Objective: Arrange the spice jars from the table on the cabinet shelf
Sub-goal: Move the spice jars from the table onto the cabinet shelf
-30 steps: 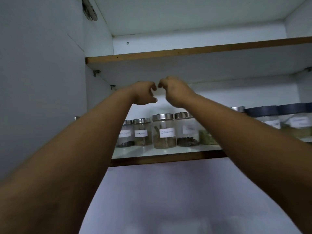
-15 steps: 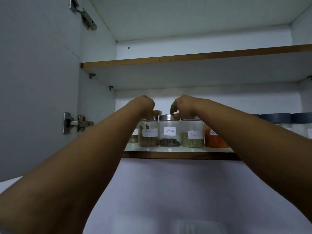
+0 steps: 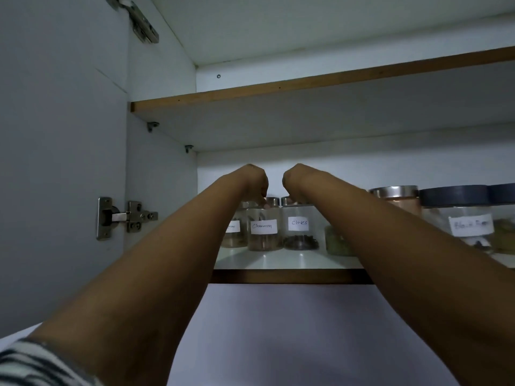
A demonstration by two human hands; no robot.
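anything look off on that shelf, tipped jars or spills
Nothing stands out. The Cinnamon jar and Cloves jar stand upright, lids on, in a row on the shelf; no spill shows. Both arms hide parts of neighbouring jars.

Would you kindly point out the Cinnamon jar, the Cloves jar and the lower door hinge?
Cinnamon jar (image 3: 263, 232): head view, on its paper label.
Cloves jar (image 3: 299, 227): head view, on its label.
Lower door hinge (image 3: 126, 217): head view, on its metal arm.

Dim, bluish cabinet interior; soft shadow under the upper shelf (image 3: 306, 84), wide-angle bending at edges, slight softness
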